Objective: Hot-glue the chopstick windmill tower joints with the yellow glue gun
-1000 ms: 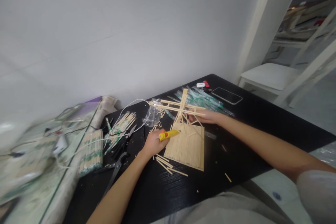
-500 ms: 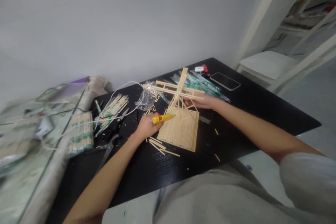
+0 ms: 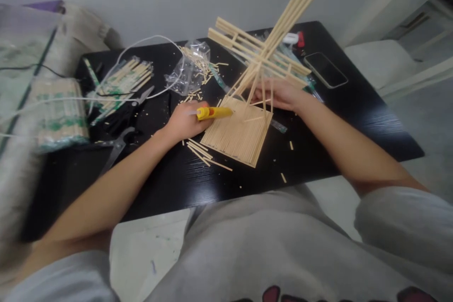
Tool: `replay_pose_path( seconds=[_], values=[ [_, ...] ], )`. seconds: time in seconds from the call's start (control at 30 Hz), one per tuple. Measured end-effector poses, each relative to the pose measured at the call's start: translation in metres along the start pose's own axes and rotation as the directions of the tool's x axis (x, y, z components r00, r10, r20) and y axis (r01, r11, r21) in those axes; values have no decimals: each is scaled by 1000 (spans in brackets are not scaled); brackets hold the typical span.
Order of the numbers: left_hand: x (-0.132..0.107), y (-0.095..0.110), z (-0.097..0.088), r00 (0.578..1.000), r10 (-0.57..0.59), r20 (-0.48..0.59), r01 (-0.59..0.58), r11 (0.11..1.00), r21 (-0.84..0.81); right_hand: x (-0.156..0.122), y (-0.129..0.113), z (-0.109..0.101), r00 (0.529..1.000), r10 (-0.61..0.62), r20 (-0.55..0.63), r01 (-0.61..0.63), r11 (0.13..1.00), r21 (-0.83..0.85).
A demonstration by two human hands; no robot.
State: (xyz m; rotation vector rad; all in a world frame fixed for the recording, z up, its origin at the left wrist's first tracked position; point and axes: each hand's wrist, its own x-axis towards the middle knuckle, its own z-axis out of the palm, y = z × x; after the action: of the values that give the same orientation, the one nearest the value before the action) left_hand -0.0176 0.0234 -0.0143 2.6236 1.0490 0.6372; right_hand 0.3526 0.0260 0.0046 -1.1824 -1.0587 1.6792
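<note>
My left hand (image 3: pixel 187 121) is wrapped round a yellow hot glue gun (image 3: pixel 215 113), whose nozzle points right over a flat base of wooden sticks (image 3: pixel 235 134). A windmill model of thin sticks (image 3: pixel 261 59) stands at the back of the base, with crossed blades above slanting legs. Behind those legs, my right hand (image 3: pixel 278 93) has its fingers curled at the lower part of the model; the blades and legs partly hide them. Several loose sticks (image 3: pixel 203 153) lie by the front left edge of the base.
On the black table (image 3: pixel 219 193), to the left, are scissors (image 3: pixel 116 144), bundled sticks (image 3: pixel 127 85) and a wrapped pack (image 3: pixel 60 111). A white cable (image 3: pixel 155 37) loops across. Stick offcuts and clear plastic (image 3: pixel 191 66) lie behind; a phone (image 3: pixel 326 70) lies at the right.
The view has tipped down and come closer, so the table sits higher and the windmill looks larger. Both hands keep nearly the same places at the base and model.
</note>
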Motion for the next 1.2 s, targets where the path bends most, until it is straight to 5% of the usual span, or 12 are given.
replay_pose_path(
  seconds=[0.77,1.2],
  values=[
    [-1,0,0,1000,19,14,-19,1000,3,2,2,-3,996,-19,82,17,1000,25],
    [0,0,0,999,38,6,-39,999,12,-1,-1,0,999,3,35,-3,1000,19]
  ],
)
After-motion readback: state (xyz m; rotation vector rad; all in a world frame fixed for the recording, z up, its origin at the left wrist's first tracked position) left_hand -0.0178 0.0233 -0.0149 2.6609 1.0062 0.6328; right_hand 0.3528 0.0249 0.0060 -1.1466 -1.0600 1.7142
